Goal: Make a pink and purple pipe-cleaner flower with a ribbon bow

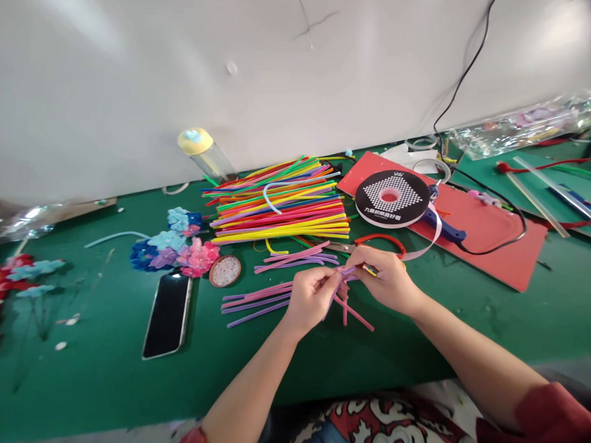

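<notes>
Pipe cleaners (348, 272) sit between left hand (313, 295) and right hand (387, 279), both pinched tight on them, pile (278, 212) at 11 o'clock; likely twisting step, next move calls for steady grip

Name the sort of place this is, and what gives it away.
Likely a handicraft workbench: a heap of colourful pipe cleaners lies on a green table, with a cluster of craft flowers and a ribbon spool nearby.

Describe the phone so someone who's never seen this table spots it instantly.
On the green tabletop, find the cluster of blue, purple and pink fuzzy flowers. At its near side lies the flat, rectangular, pale-edged phone, its smooth black screen unlike those colourful flowers.
</notes>
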A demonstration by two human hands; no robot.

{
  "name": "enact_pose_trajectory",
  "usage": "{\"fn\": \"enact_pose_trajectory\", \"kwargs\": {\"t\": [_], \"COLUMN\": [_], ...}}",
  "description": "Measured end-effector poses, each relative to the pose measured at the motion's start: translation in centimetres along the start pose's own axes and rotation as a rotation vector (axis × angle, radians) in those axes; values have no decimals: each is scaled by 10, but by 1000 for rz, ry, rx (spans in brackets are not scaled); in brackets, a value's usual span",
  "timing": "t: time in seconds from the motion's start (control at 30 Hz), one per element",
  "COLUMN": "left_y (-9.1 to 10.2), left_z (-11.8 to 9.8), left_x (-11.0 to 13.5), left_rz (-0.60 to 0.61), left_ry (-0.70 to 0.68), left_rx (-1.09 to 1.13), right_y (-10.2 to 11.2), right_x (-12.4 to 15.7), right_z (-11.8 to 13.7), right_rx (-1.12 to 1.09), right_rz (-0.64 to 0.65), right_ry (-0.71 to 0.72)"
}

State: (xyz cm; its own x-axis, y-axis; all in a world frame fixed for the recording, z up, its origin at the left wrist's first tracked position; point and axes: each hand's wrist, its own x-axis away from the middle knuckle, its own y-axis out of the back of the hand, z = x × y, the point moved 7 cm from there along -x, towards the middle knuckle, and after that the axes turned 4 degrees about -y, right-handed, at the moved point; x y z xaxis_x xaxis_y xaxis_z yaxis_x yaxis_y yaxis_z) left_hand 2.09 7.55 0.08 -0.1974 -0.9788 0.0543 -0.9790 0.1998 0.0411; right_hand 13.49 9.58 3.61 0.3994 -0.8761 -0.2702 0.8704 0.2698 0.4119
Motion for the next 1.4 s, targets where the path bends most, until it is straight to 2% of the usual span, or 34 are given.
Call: {"fn": "enact_pose_trajectory", "kwargs": {"t": [0.1,0.17,0.23,0.3,0.37,0.4,0.5,0.57,0.6,0.7,0.8,0.97,1.03,1.17,1.3,1.4], "left_y": [-8,-15,-19,-17,-9,-3,9,1,-4,-12,-12,-9,-6,1,3,-1], "left_z": [15,21,24,24,20,16,-10,-23,-26,-27,-29,-29,-28,-19,-2,10], "left_x": [0,1,1,0,-3,-4,-1,10,14,21,21,17,14,4,-2,-3], "left_rz": [38,71,93,79,29,-10,-168,-231,-240,-248,-263,-247,-226,-113,-33,-12], "left_ry": [239,351,409,388,270,167,-295,-600,-706,-864,-882,-801,-713,-392,-43,146], "left_rx": [395,579,658,612,410,241,-415,-765,-877,-1040,-1033,-923,-864,-596,-112,215], "right_y": [0,0,-1,-1,-2,-4,-9,-11,-12,-17,-17,-15,-14,-11,-9,-8], "right_x": [1,1,2,1,-1,-1,-1,0,1,3,4,4,3,0,-1,0], "right_z": [6,10,12,9,2,-2,-15,-23,-27,-37,-43,-40,-35,-25,-13,-4], "right_rx": [2,-5,-6,10,36,47,45,24,8,-52,-99,-89,-69,2,74,104], "right_rz": [1,4,7,12,29,46,89,77,69,67,54,53,53,42,28,20], "right_ry": [115,182,216,167,44,-25,-204,-293,-327,-389,-432,-405,-367,-273,-141,5]}}
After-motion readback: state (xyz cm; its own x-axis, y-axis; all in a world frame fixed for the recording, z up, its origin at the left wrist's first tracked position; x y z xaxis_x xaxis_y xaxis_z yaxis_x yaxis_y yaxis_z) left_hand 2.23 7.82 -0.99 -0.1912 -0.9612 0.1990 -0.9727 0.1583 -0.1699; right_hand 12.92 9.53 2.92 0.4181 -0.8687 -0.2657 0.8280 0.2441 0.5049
